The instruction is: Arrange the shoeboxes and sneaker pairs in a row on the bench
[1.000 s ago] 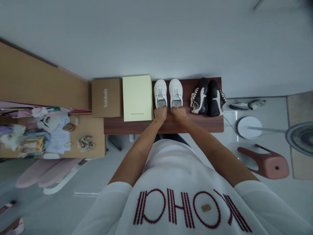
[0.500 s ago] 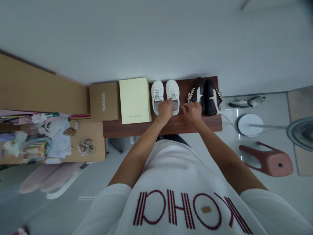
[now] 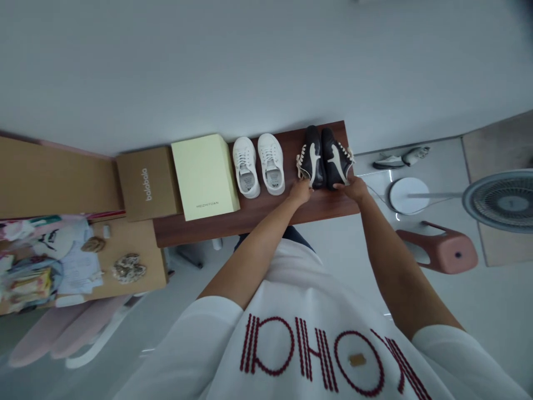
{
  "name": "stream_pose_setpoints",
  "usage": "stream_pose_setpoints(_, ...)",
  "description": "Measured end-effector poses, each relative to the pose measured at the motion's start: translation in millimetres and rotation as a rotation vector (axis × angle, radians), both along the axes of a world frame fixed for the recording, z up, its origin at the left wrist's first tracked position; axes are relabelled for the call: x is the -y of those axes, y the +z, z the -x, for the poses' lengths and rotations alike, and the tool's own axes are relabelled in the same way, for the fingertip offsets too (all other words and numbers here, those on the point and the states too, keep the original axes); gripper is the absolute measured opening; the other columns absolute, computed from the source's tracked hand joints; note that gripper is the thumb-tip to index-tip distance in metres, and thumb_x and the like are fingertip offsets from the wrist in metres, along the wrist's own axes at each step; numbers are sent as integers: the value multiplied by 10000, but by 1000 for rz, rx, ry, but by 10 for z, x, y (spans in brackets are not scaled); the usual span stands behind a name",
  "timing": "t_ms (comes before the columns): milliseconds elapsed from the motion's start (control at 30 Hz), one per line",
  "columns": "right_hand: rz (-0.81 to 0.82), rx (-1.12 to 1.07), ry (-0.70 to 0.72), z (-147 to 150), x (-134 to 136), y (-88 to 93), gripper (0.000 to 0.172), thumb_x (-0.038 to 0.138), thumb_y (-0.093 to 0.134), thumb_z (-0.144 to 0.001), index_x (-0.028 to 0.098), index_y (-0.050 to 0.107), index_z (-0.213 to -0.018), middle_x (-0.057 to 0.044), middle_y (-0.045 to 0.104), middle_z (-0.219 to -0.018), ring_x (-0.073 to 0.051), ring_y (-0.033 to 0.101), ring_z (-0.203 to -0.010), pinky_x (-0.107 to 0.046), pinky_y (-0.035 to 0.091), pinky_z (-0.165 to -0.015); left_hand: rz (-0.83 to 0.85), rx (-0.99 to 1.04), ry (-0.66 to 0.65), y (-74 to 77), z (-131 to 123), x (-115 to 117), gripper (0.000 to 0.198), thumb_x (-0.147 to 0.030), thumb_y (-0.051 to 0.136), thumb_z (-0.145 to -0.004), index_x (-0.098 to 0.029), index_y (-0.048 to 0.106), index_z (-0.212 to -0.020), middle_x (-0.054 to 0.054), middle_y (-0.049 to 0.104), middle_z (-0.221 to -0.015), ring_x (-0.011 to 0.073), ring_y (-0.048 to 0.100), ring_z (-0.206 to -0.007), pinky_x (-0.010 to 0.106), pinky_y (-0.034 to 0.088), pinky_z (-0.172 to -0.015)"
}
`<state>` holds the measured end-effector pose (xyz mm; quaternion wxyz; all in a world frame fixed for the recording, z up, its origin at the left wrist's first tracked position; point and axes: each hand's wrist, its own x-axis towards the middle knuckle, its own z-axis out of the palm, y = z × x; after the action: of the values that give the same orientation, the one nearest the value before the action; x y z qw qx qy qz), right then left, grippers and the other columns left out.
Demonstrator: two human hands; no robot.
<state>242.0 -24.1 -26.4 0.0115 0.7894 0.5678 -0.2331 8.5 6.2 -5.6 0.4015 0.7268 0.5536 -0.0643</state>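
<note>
A pair of dark sneakers with cream trim and laces stands side by side at the right end of the brown wooden bench [image 3: 260, 214]. My left hand [image 3: 301, 191] closes on the heel end of the left dark sneaker [image 3: 315, 155]. Around the heel of the right dark sneaker [image 3: 332, 153] my right hand [image 3: 353, 189] is closed, its thumb at the back; some fingers are hidden by the shoe. To the left, a white sneaker [image 3: 245, 161] and a second white sneaker [image 3: 271, 158] rest on the bench, toes toward the wall, untouched.
A pale yellow shoe box [image 3: 204, 178] and a brown box [image 3: 147, 186] stand left of the white sneakers. A cluttered desk [image 3: 154, 266] lies further left. On the floor at right are a fan [image 3: 510, 201], a pink stool [image 3: 456, 253] and more shoes [image 3: 400, 159].
My left hand has left the white sneakers and moved right to the left dark sneaker. My right hand has shifted to the right one's heel. The dark sneakers sit closer together. The view has swung right.
</note>
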Motion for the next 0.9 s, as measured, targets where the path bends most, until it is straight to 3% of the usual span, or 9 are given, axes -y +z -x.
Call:
stream_pose_setpoints(200, 49, -68, -2, 94, -6, 51, 467, 610, 719, -924, 160, 783, -1030, -137, 794, -966, -317, 741, -951, -356, 546, -813, -50, -5, -46, 12, 13, -20, 289, -279, 605, -1053, -149, 708, -1291, 154, 762, -1293, 259, 683, -1264, 328, 507, -1072)
stream_pose_setpoints(500, -71, 180, 235, 223, -65, 166, 514, 646, 560, -1030, 176, 760, -973, -156, 768, -925, -309, 670, -903, -362, 434, -794, -166, -100, -172, 338, 35, 12, 362, -206, 524, -1058, -164, 648, -1396, 182, 756, -1263, 313, 671, -1287, 446, 455, -1112)
stream_pose_setpoints(700, -89, 265, 377, 297, -189, 204, 359, 468, 611, -1043, 145, 769, -1041, -175, 783, -1024, -322, 639, -1043, -418, 367, -981, -158, -124, -200, 458, -78, 2, 418, -122, 477, -1040, -147, 614, -1433, 184, 763, -1205, 310, 669, -1292, 404, 502, -1053)
stream_pose_setpoints(900, -61, 294, 400, 399, -260, 226, 239, 318, 654, -992, 133, 785, -1068, -177, 800, -1042, -332, 634, -1071, -441, 337, -1011, -157, -116, -196, 471, -207, -48, 420, -87, 447, -1038, -126, 623, -1418, 201, 758, -1228, 328, 686, -1273, 416, 516, -1041)
